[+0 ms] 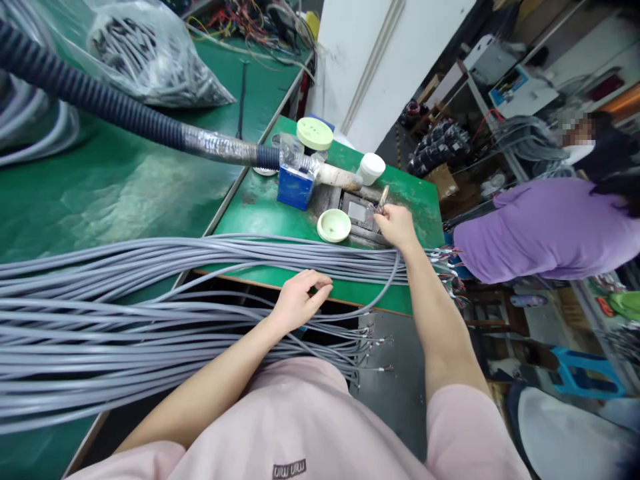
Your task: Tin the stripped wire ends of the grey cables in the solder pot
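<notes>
My right hand (397, 227) is closed on the end of a grey cable (393, 277), whose thin bare-ended wires stick out past the fingertips. Those wires are at the right edge of a small metal pot (357, 212) with a bright square surface. From my hand the cable bends down and runs back to the left. Low over the cables, my left hand (304, 300) holds nothing, its fingers loosely curved and the thumb apart. Beneath and behind it lies a long bundle of grey cables (280, 253). A second bundle (225, 333) lies nearer my body, with stripped coloured ends.
A ribbed black hose (150, 127) reaches a blue block (295, 187) beside the pot. Close by are a shallow pale dish (334, 225), a green-lidded tub (315, 133) and a white cup (371, 168). A person in purple (545, 230) is at the right.
</notes>
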A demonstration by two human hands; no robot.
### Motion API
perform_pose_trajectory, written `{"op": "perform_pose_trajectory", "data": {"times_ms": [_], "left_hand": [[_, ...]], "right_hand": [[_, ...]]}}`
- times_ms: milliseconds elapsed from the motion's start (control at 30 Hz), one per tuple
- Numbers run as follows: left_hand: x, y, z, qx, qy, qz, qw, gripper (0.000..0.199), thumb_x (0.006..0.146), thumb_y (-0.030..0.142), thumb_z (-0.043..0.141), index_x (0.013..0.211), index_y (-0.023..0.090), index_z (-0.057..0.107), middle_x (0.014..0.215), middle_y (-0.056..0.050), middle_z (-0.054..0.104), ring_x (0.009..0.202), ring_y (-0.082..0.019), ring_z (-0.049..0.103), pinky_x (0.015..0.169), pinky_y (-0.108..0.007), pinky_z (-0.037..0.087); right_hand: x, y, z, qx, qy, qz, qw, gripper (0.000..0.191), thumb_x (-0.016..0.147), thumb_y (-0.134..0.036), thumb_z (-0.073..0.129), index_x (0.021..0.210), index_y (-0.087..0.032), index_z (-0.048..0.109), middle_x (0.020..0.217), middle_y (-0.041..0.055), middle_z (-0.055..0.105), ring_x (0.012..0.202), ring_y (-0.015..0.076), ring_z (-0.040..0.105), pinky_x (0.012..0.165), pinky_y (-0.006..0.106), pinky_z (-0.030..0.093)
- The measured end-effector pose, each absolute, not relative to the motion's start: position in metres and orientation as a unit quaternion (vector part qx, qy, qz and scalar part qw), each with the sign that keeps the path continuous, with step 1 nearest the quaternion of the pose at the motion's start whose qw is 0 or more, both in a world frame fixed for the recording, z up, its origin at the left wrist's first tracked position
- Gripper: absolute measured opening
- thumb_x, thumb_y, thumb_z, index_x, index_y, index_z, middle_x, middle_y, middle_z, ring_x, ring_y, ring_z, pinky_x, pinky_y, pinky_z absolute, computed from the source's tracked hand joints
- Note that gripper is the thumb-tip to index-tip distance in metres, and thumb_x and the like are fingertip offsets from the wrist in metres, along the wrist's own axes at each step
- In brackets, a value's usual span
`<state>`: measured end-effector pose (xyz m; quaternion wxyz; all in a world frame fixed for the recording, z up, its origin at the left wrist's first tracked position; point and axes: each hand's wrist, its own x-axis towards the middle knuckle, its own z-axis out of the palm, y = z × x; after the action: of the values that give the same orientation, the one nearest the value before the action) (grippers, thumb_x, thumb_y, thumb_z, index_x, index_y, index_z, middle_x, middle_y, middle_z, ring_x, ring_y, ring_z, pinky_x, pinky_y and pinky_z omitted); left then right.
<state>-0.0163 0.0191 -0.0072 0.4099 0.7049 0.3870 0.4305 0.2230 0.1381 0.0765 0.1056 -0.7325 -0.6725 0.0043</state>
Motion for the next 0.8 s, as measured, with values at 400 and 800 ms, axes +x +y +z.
{"op": "perform_pose_trajectory", "data": {"times_ms": [400, 800], "left_hand": [[-0.016, 0.021, -0.011, 0.713, 0.374, 0.430, 0.409, 0.012, 0.086, 0.023, 0.054, 0.082, 0.019, 0.064, 0.077, -0.004, 0.066, 0.074, -0.016, 0.058, 0.071, -0.028, 0.044], [-0.016, 0.021, -0.011, 0.719, 0.371, 0.431, 0.399, 0.013, 0.087, 0.024, 0.053, 0.084, 0.019, 0.064, 0.077, -0.004, 0.067, 0.073, -0.016, 0.058, 0.070, -0.029, 0.045]], "right_hand": [[0.217, 0.174, 0.057, -0.752, -0.655, -0.030, -0.058, 0.028, 0.083, -0.031, 0.048, 0.092, -0.015, 0.069, 0.097, 0.0158, 0.070, 0.091, 0.0274, 0.063, 0.072, 0.031, 0.043], [0.217, 0.175, 0.050, -0.756, -0.651, -0.038, -0.057, 0.025, 0.082, -0.029, 0.049, 0.090, -0.016, 0.069, 0.096, 0.0156, 0.070, 0.090, 0.0273, 0.064, 0.072, 0.032, 0.044]]}}
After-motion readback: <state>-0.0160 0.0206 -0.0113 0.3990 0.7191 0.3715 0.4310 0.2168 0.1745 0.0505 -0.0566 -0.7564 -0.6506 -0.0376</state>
